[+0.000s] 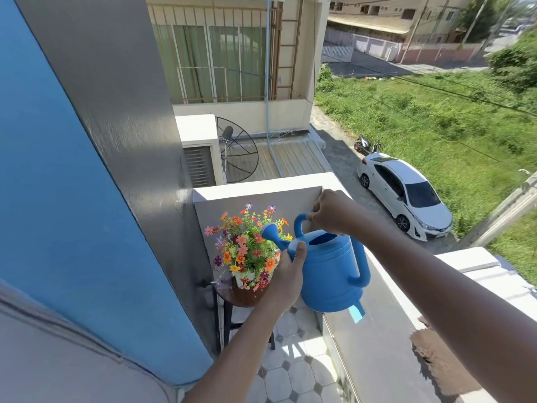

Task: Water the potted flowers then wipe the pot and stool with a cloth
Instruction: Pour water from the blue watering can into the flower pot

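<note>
The person has the blue watering can (331, 271) up in both hands, right hand (331, 212) curled round the top handle to carry the weight, left hand (287, 271) cupped against the body by the spout to steer the tilt. Spout head sits right over the flowers (244, 245), whose white pot (242, 278) stands on the round stool (241, 296) in the balcony corner. No readable writing anywhere; no cloth visible

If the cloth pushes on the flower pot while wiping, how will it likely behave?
The pot looks small and white under a wide, tall bunch of flowers, so it is probably top-heavy and apt to tip. It stands on a small round stool top, so a sideways push could slide it off. It probably needs steadying.
</note>
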